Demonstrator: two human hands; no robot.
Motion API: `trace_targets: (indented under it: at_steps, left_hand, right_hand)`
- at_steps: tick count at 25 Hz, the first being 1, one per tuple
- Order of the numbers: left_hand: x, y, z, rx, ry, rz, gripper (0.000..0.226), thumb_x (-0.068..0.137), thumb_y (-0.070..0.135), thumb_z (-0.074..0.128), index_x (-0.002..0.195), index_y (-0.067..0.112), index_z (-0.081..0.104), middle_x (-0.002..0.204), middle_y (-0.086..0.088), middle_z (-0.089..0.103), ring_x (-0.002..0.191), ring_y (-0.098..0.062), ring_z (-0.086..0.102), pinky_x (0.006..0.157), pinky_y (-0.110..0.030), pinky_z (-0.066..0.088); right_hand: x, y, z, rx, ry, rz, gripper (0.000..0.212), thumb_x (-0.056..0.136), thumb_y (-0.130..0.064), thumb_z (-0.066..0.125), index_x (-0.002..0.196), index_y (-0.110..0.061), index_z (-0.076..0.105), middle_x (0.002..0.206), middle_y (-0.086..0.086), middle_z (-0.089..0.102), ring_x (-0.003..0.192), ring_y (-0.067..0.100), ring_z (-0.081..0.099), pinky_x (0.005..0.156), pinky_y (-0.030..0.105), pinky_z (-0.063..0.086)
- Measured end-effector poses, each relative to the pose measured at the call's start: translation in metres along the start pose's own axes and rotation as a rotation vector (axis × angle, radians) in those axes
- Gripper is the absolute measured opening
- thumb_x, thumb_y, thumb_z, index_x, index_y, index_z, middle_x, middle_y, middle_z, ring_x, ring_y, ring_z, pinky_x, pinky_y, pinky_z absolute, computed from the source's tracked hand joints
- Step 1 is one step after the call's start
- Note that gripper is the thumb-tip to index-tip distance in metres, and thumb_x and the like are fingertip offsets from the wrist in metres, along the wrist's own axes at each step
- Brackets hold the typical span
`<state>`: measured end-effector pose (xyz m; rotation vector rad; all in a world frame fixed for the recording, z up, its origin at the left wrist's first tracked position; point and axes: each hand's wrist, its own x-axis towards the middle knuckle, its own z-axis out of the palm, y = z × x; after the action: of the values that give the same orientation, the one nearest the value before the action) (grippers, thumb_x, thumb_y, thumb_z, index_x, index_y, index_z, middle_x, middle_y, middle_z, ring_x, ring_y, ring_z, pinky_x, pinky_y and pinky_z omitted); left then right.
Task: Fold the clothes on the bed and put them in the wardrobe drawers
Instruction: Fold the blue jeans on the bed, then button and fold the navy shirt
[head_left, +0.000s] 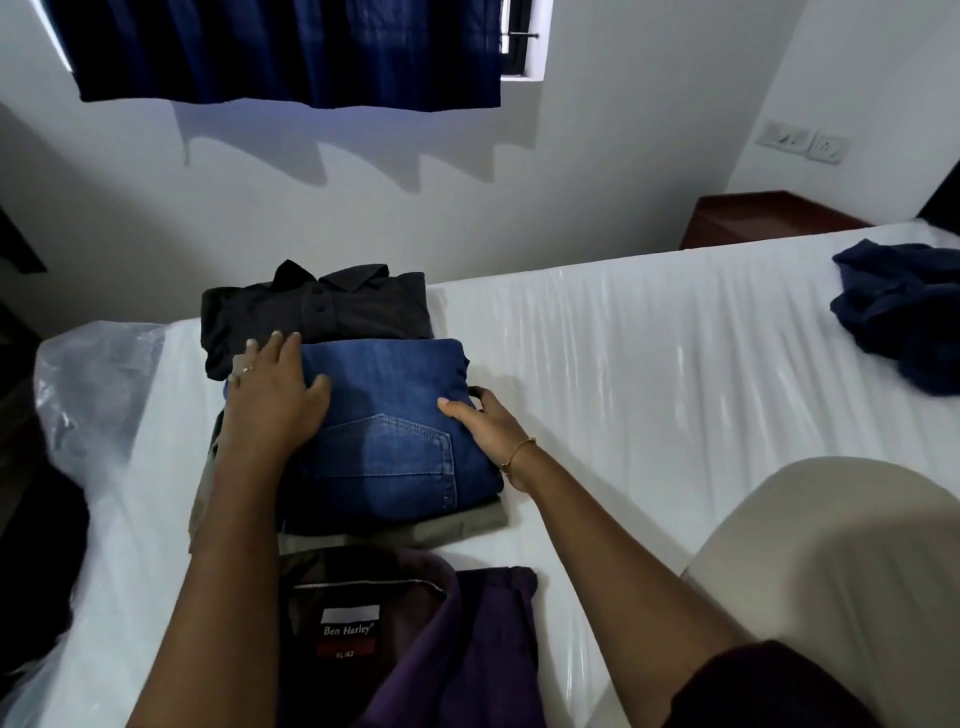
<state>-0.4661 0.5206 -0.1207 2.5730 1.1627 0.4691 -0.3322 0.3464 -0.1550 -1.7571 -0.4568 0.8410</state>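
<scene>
Centrally, in the head view, a pair of folded blue jeans (384, 431) forms a thick denim rectangle with a stitched back pocket facing up; it rests on a folded grey garment (457, 522) whose edge shows at the jeans' 6 o'clock side. The left hand (275, 395), wearing a ring, lies flat with straight fingers pressing the jeans' 9 o'clock side. The right hand (480, 421), with a thin gold bracelet at the wrist, cups the 3 o'clock edge, thumb on the denim and fingers curled round the side of the fold. At 12 o'clock from the jeans, touching them, lies a folded dark collared shirt (317, 312) with buttons. At 6 o'clock lies a purple shirt (441, 639), its inner neck label reading "Ben Harley". All rest on the bed (649, 374), whose mattress is wrapped in glossy, wrinkled clear plastic that bunches loosely at the 9 o'clock corner. A crumpled navy garment (904, 312) sits unfolded at 2 o'clock, well apart from the pile. A navy curtain (285, 52) hangs on the white wall at 12 o'clock.
</scene>
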Motion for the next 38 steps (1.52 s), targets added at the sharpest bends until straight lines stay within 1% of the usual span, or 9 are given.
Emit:
trace_targets:
  at_steps: [4,8,14,20,26,29,33,36,38]
  left_hand:
    - [-0.002,-0.003,0.024,0.105,-0.189,-0.048,0.068,0.097,0.049,0.029,0.151,0.014,0.007,0.159,-0.007,-0.004,0.145,-0.032,-0.005,0.116,-0.047,0.003]
    - [-0.004,0.029,0.016,0.220,-0.095,-0.039,0.064,0.098,0.038,0.032,0.150,0.007,0.012,0.158,-0.013,0.001,0.145,-0.031,-0.009,0.112,-0.057,-0.004]
    - [-0.010,0.145,0.037,0.112,-0.063,0.280,0.054,0.099,0.024,0.033,0.147,0.005,0.019,0.158,-0.012,0.010,0.146,-0.028,-0.005,0.115,-0.049,-0.001]
    - [-0.007,0.279,0.063,-0.004,-0.139,0.553,0.045,0.099,0.020,0.033,0.141,0.003,0.031,0.153,-0.011,0.026,0.146,-0.028,0.003,0.114,-0.044,0.012]
    - [-0.017,0.429,0.121,-0.211,-0.296,0.724,0.038,0.097,0.021,0.042,0.131,0.005,0.048,0.137,-0.011,0.047,0.131,-0.024,0.038,0.100,-0.034,0.037]
    - [-0.027,0.497,0.180,-0.225,-0.463,0.764,0.042,0.097,0.026,0.043,0.137,0.012,0.043,0.142,-0.007,0.044,0.131,-0.022,0.039,0.103,-0.030,0.033]
    - [-0.048,0.585,0.263,-0.363,-0.664,0.650,0.041,0.096,0.021,0.044,0.136,0.010,0.046,0.142,-0.007,0.045,0.129,-0.021,0.042,0.105,-0.029,0.034]
    - [-0.069,0.630,0.308,-0.450,-0.562,0.568,0.038,0.096,0.017,0.043,0.132,0.010,0.050,0.134,-0.008,0.053,0.127,-0.022,0.042,0.104,-0.031,0.034]
    - [-0.073,0.645,0.329,-0.492,-0.450,0.574,0.035,0.094,0.013,0.042,0.126,0.008,0.056,0.122,-0.009,0.061,0.126,-0.024,0.042,0.105,-0.030,0.031]
  right_hand:
    - [0.001,0.000,-0.005,-0.177,0.016,-0.082,0.060,0.089,-0.053,0.050,0.140,-0.024,0.038,0.137,0.001,0.050,0.119,0.021,0.052,0.096,0.029,0.043]
    - [-0.002,-0.011,-0.010,-0.242,0.007,-0.066,0.068,0.088,-0.056,0.049,0.143,-0.018,0.036,0.142,0.005,0.044,0.126,0.024,0.047,0.104,0.034,0.040]
    - [-0.002,-0.036,-0.064,-0.457,0.283,-0.088,0.047,0.093,-0.041,0.050,0.132,-0.015,0.048,0.134,0.008,0.053,0.122,0.025,0.049,0.100,0.032,0.039]
    - [-0.015,-0.059,-0.169,-0.819,0.465,-0.022,0.035,0.094,-0.021,0.047,0.127,-0.009,0.049,0.130,0.011,0.051,0.116,0.028,0.053,0.089,0.032,0.044]
    - [-0.033,-0.031,-0.323,-0.900,0.680,0.132,0.037,0.093,-0.020,0.049,0.128,-0.011,0.049,0.134,0.010,0.043,0.119,0.028,0.049,0.093,0.035,0.043]
    - [-0.036,0.019,-0.402,-0.910,0.744,0.263,0.036,0.093,-0.017,0.050,0.128,-0.009,0.049,0.139,0.010,0.034,0.125,0.027,0.040,0.097,0.033,0.040]
    - [-0.022,0.082,-0.504,-0.859,0.788,0.357,0.045,0.091,-0.007,0.049,0.135,-0.014,0.044,0.151,0.009,0.011,0.133,0.029,0.026,0.104,0.034,0.037]
    - [0.002,0.116,-0.559,-0.847,0.765,0.366,0.057,0.095,-0.009,0.048,0.145,-0.028,0.029,0.157,0.005,-0.007,0.141,0.032,0.010,0.110,0.040,0.029]
    - [0.020,0.131,-0.576,-0.984,0.806,0.376,0.051,0.097,-0.017,0.044,0.144,-0.030,0.029,0.157,0.002,0.001,0.137,0.031,0.019,0.105,0.044,0.029]
